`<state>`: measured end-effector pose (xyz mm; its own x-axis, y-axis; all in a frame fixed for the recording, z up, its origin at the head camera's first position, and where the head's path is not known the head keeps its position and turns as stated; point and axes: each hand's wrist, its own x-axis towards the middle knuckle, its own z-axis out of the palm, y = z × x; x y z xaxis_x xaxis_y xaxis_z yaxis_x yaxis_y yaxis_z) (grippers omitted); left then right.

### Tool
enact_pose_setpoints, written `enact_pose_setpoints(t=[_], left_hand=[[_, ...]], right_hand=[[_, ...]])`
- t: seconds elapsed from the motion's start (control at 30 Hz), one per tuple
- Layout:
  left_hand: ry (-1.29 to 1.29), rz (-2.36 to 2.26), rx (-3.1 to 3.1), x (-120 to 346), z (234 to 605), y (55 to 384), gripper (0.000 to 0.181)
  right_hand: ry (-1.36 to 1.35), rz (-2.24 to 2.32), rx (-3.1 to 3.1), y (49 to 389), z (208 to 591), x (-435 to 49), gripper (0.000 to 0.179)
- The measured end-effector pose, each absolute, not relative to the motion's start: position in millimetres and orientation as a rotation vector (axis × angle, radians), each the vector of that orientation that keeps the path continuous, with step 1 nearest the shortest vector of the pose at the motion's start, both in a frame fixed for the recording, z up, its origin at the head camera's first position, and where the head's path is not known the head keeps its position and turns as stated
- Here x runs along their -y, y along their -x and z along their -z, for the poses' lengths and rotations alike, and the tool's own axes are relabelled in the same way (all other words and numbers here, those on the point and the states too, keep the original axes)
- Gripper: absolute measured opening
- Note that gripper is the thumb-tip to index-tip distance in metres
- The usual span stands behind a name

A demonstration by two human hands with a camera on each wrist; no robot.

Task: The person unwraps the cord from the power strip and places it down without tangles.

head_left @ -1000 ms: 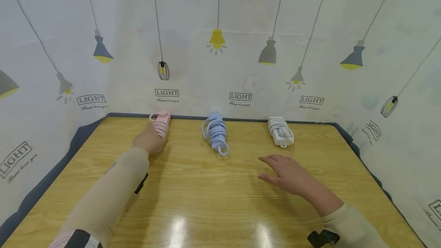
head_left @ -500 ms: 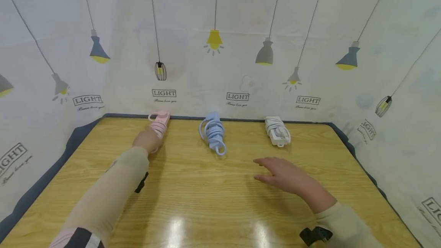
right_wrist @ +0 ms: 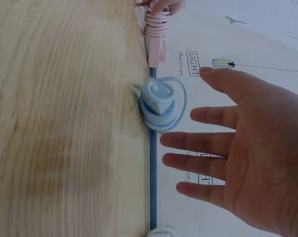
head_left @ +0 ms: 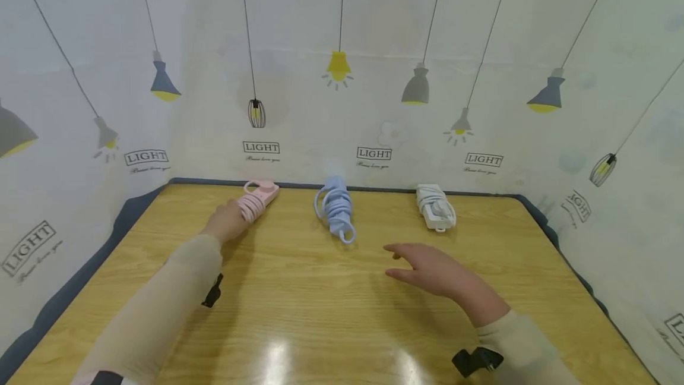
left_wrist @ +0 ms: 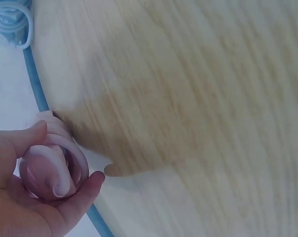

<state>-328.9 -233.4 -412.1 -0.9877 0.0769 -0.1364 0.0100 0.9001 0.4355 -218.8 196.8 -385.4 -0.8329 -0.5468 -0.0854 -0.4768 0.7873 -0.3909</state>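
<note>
At the back left of the table, my left hand (head_left: 227, 221) grips the near end of a pink power strip (head_left: 252, 207) wrapped in its own cord. The left wrist view shows the thumb on one side of the pink power strip (left_wrist: 60, 170) and fingers curled round the other. Whether its near end is off the table, I cannot tell. My right hand (head_left: 435, 269) hovers over the table's right half, fingers spread and nothing in them. Nearest to it are a blue power strip (head_left: 337, 207) and a white power strip (head_left: 435, 210), both bound in their cords.
All this stands on a wooden table (head_left: 299, 296) whose back edge has a dark blue border (head_left: 385, 186). A pale wall covering (head_left: 299, 76) printed with lamps rises behind and at both sides.
The pink power strip has swung in my left hand, its far end now leaning further right. My right hand has drifted left over the table. The blue and white strips stay put.
</note>
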Motion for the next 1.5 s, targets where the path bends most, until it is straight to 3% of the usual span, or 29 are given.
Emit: enact_pose_setpoints(t=[0.07, 0.63, 0.87, 1.5], left_hand=[[-0.098, -0.635, -2.931, 234, 410, 325, 0.061], [-0.197, -0.821, -2.933, 233, 388, 294, 0.062], [-0.315, -0.979, -2.920, 225, 377, 272, 0.054], [-0.624, -1.061, -2.860, 183, 365, 240, 0.060]], right_hand=[[0.823, 0.545, -2.779, 220, 386, -195, 0.058], [0.837, 0.616, -2.774, 221, 385, -179, 0.054], [0.846, 0.607, -2.853, 224, 383, -174, 0.052], [0.998, 0.571, -2.935, 230, 374, -171, 0.047]])
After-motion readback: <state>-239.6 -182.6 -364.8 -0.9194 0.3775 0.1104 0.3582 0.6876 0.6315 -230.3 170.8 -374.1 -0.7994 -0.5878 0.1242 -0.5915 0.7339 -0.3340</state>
